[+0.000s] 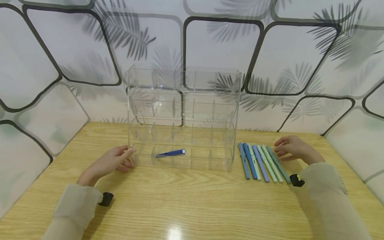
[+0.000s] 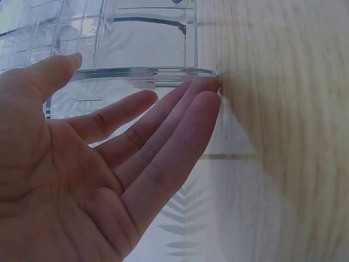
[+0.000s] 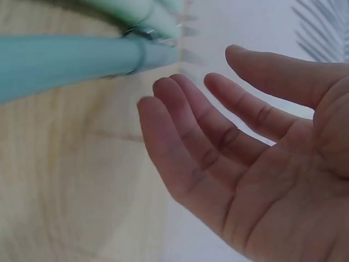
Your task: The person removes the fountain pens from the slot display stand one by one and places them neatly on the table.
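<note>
A clear acrylic organizer with rows of compartments stands upright on the table. One dark blue pen lies aslant in its bottom row. At the organizer's left side is my left hand; in the left wrist view its thumb is by the front edge and its loosely extended fingers lie along the outer side. Several pens in blue, purple and green lie side by side to the right of the organizer. My right hand, relaxed and holding nothing, hovers beside the rightmost, dark green pen.
The wood-grain table runs up to patterned panels behind the organizer and at both sides. Black wrist devices sit by both sleeves.
</note>
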Available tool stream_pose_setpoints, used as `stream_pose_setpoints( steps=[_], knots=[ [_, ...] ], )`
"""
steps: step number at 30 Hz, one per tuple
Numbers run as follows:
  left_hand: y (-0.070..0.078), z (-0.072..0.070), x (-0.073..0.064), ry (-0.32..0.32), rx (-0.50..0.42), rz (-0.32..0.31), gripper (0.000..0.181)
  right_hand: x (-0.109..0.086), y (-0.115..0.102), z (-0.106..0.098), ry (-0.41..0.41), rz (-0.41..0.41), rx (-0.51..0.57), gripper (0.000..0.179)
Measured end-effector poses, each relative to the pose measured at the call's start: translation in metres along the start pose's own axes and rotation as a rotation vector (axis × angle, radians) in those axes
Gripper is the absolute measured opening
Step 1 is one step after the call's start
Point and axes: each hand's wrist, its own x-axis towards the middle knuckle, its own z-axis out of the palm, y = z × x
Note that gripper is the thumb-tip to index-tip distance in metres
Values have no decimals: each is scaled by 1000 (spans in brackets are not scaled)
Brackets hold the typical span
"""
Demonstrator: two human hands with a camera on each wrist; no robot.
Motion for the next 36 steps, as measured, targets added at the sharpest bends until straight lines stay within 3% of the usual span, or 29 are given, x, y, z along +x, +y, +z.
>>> stream_pose_setpoints(
  steps=[6, 15, 24, 36],
  knots=[
    [-1, 0, 1, 4, 4, 7, 62, -7, -16, 0, 72, -121, -17, 37],
    [0, 0, 0, -1, -3, -8, 63, -20, -51, 15, 96, -248, -4, 33],
    [2, 1, -1, -4, -3, -13, 71, -31, -83, 28, 81, -360, 24, 29],
    [2, 0, 0, 2, -5, 13, 55, -34, -114, 46, 20, -448, 78, 25]
  ],
)
